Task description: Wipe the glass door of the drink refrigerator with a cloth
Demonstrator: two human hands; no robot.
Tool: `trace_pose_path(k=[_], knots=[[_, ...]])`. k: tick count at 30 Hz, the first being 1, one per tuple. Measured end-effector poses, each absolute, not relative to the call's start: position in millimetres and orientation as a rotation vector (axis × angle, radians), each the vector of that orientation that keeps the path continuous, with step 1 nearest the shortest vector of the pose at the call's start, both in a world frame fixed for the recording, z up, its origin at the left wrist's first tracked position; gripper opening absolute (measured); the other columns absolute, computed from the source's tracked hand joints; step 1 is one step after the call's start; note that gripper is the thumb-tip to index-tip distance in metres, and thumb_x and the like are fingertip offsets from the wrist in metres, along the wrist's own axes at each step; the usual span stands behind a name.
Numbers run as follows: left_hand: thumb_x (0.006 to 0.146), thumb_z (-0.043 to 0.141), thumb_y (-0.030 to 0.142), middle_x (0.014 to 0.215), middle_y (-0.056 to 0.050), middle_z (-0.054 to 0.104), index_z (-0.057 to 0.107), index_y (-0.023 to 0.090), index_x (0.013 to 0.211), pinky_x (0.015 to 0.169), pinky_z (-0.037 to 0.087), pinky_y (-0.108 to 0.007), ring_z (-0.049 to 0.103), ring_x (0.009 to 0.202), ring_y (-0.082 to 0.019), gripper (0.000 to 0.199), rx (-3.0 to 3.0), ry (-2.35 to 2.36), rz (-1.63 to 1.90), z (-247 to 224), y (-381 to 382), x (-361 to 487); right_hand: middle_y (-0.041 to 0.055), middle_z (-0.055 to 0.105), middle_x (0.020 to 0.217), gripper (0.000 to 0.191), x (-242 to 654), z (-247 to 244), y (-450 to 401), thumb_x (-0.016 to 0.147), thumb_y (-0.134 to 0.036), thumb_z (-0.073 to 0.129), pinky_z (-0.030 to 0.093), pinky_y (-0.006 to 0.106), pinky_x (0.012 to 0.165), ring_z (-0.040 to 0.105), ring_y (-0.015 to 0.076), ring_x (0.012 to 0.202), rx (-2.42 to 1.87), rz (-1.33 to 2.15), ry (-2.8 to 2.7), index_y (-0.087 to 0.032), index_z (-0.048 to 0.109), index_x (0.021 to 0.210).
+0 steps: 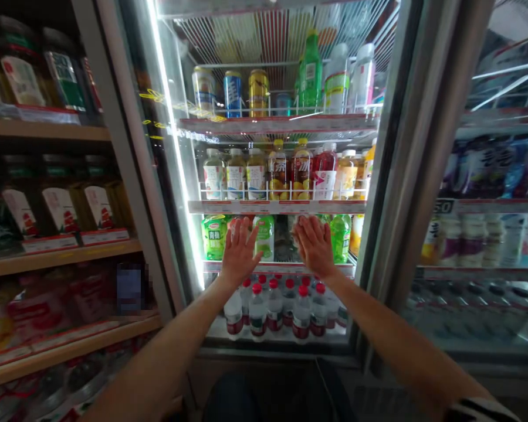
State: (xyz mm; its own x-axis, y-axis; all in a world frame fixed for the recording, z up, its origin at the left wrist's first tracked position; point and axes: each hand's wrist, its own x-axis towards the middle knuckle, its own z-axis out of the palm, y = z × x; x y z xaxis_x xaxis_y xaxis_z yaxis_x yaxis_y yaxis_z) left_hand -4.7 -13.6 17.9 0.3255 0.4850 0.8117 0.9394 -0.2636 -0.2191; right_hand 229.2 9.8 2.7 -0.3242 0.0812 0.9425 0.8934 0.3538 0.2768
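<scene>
My left hand [240, 252] is raised before the lower shelf of a lit drinks fridge. Its fingers are spread and nothing is in it; green bottles show behind. To its right, my right hand [315, 246] lies flat with fingers close together over what looks like a crumpled greyish cloth [295, 233], mostly hidden under the palm and fingers. Both palms face the fridge's glass door, apparently against it. Behind the right hand stands a green bottle [341, 237].
Red-capped water bottles [257, 310] fill the fridge bottom. Juice bottles [256, 176] and cans [233, 94] stand on higher shelves. Left is a wooden shelf [127, 247] of dark bottles; right, beyond a metal door frame [426, 146], another fridge holds drinks [470, 240].
</scene>
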Motion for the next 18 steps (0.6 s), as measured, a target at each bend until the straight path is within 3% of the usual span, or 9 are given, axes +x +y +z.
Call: trace_pose_path(k=[5, 12, 18], knots=[[0.080, 0.055, 0.036, 0.148, -0.017, 0.021, 0.030, 0.016, 0.139, 0.111, 0.014, -0.051, 0.009, 0.138, -0.030, 0.067, -1.899, -1.213, -0.770, 24, -19, -3, 0.0067, 0.054, 0.130, 0.044, 253, -43, -6, 0.086, -0.022, 0.049, 0.012, 0.047, 0.113, 0.023, 0.0212, 0.137, -0.880, -1.111, -1.837, -0.020, 0.047, 0.129], [0.082, 0.053, 0.038, 0.149, -0.012, 0.021, 0.031, 0.021, 0.138, 0.112, 0.009, -0.050, 0.008, 0.139, -0.027, 0.063, -1.938, -1.122, -0.778, 41, -15, 21, 0.0104, 0.043, 0.139, 0.052, 276, 6, 10, 0.086, -0.024, 0.048, 0.016, 0.050, 0.111, 0.022, 0.0237, 0.137, -0.908, -1.136, -1.514, -0.019, 0.037, 0.137], [0.083, 0.050, 0.041, 0.150, -0.011, 0.020, 0.030, 0.022, 0.139, 0.112, 0.009, -0.048, 0.009, 0.139, -0.027, 0.063, -1.917, -1.131, -0.826, 52, -12, 29, 0.0095, 0.043, 0.139, 0.057, 286, -27, -4, 0.086, -0.023, 0.050, 0.019, 0.048, 0.111, 0.025, 0.0239, 0.136, -0.948, -1.103, -1.550, -0.022, 0.032, 0.140]])
